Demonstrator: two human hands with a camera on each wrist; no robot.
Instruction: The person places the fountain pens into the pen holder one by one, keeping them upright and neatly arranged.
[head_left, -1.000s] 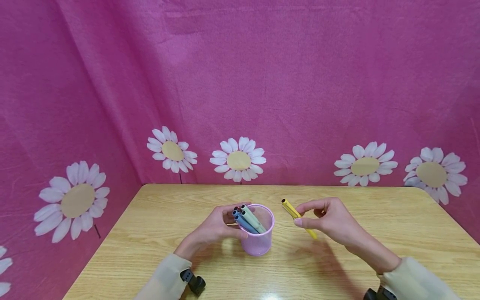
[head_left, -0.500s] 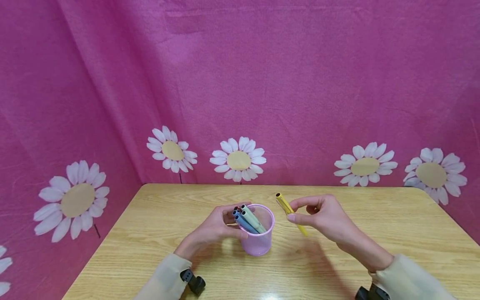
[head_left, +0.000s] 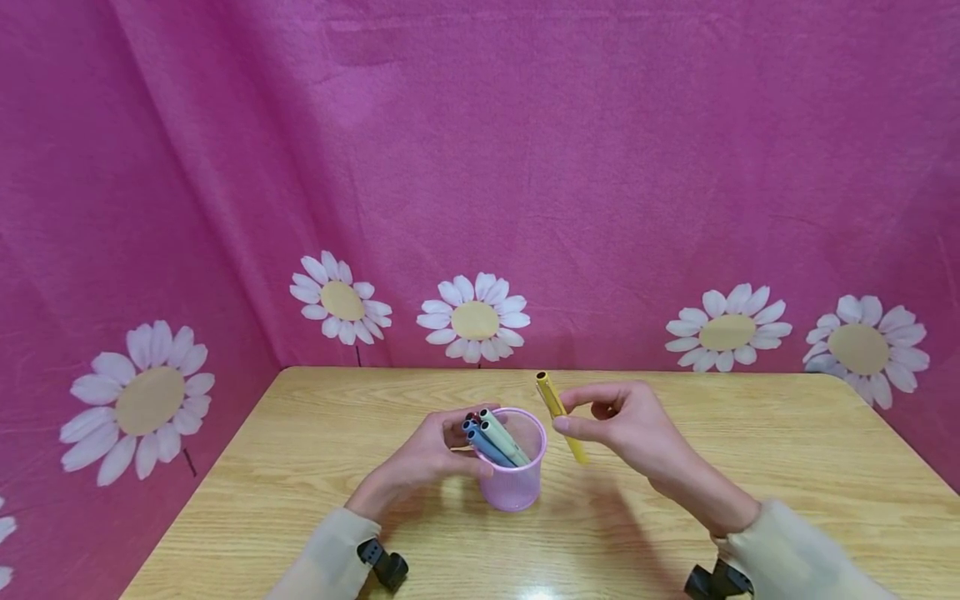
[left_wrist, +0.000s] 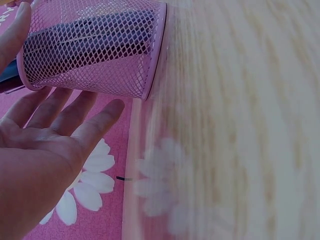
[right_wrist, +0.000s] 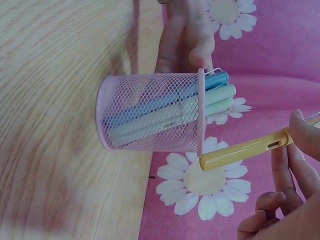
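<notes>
A pink mesh pen cup (head_left: 513, 493) stands upright on the table, with several pens leaning to its left side. Among them are blue pens (head_left: 489, 447), pale green pens (head_left: 510, 442) and a dark red one. My left hand (head_left: 420, 458) holds the cup's left side, thumb near the rim in front and fingers behind. To the right of the cup, my right hand (head_left: 637, 425) pinches a yellow pen (head_left: 550, 395) between thumb and fingers. This pen tilts, its black-tipped cap end up. In the right wrist view the yellow pen's lower end (right_wrist: 212, 161) overlaps the area beside the cup's rim.
The wooden table (head_left: 315, 417) ends at a pink curtain (head_left: 600, 167) with large white daisies, behind and at the left. Black wrist cameras (head_left: 390, 571) are strapped over both light sleeves.
My right hand has moved left and slightly away from me with the yellow pen, closer to the cup, and the pen now stands more upright. My left hand and the cup have stayed in place.
</notes>
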